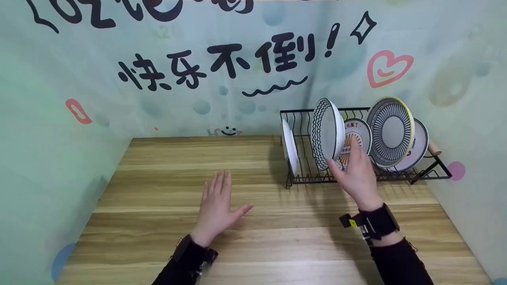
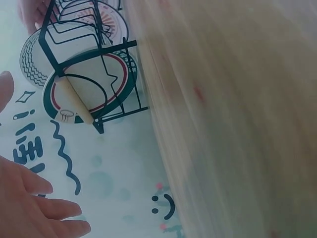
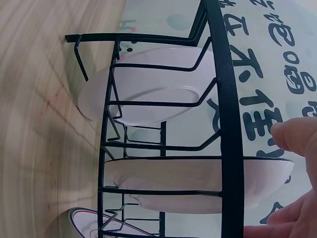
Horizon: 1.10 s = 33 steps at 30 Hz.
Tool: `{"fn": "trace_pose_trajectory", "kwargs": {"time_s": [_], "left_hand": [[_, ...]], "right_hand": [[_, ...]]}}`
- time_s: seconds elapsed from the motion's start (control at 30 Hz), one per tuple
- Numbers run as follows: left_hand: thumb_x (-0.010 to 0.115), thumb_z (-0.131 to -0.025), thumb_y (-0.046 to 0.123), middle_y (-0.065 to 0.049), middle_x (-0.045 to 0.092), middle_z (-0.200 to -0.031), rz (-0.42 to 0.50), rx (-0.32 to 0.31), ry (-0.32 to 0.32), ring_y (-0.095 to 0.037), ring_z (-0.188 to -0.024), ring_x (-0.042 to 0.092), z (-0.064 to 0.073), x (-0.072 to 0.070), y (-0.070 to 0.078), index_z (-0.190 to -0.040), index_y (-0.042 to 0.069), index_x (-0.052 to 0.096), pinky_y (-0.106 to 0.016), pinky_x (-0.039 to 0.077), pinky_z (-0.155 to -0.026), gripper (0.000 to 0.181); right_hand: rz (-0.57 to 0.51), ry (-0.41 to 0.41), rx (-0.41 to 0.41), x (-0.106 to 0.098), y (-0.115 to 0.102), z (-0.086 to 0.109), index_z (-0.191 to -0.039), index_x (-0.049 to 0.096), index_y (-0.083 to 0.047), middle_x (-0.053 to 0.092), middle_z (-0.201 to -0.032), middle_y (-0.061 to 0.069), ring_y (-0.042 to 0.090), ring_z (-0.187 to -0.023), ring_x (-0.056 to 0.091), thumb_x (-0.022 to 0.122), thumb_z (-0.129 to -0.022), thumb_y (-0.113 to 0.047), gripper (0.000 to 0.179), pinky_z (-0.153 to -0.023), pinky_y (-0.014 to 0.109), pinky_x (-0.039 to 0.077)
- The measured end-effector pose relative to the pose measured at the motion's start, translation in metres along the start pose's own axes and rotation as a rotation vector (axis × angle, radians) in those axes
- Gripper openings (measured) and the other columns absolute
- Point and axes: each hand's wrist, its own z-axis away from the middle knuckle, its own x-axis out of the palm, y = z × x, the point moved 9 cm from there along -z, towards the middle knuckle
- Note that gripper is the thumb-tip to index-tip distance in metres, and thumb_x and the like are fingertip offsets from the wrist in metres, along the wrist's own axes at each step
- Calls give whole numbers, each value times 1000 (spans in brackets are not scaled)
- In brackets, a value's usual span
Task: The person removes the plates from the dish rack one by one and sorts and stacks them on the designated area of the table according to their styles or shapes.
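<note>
And there stood the bowl [image 1: 327,132], on edge in the rack [image 1: 317,182], right hand [image 1: 359,178] spread loosely about it, left hand [image 1: 218,209] empty; good handling called for an even pinch, clear of the plate [image 1: 365,133]!

wood-grain table [image 1: 277,245] | on it: black wire dish rack [image 3: 230,124], back right

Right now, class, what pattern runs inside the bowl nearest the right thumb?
Black wavy lines on white; the bowl shows best in the head view.
</note>
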Motion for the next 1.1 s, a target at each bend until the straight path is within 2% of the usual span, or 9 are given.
{"fn": "trace_pose_trajectory", "kwargs": {"time_s": [0.2,0.43,0.6,0.83,0.93,1.1], "left_hand": [[63,-83,67,-25,15,-160,-11,29,-12,-42,-147,14,-5,5,8,-155,-4,16,-56,4,-118,111],[60,-83,69,-25,14,-160,-14,34,-30,-41,-147,13,-8,9,13,-155,-5,15,-55,4,-119,112],[63,-84,66,-24,13,-160,2,30,-35,-41,-147,13,-9,12,16,-155,-4,16,-53,4,-119,111],[60,-83,69,-22,13,-161,27,32,-51,-40,-148,13,-13,18,20,-155,-4,16,-53,5,-119,112],[60,-83,70,-22,13,-161,34,31,-54,-41,-147,14,-15,19,22,-155,-4,16,-53,7,-119,112],[66,-82,64,-22,15,-161,61,34,-42,-41,-147,15,-18,19,25,-154,-5,19,-55,11,-118,110]], "right_hand": [[18,11,23,0,-2,-9,-144,32,13,55,-123,36,52,-108,54,78,-85,-24,83,-90,66,46],[34,-19,51,7,-2,-17,-141,33,11,58,-111,29,46,-96,58,77,-86,-28,80,-75,61,53],[48,-34,74,11,0,-22,-147,26,12,57,-114,30,47,-99,57,76,-87,-31,90,-76,61,54],[86,-65,112,18,4,-28,-149,23,13,47,-133,40,55,-112,53,73,-88,-34,92,-85,67,49],[93,-75,127,21,5,-29,-149,22,14,46,-133,41,56,-112,53,71,-89,-35,91,-85,68,49],[81,-74,139,23,6,-29,-148,22,15,49,-130,42,57,-109,54,69,-91,-31,87,-88,68,47]]}}
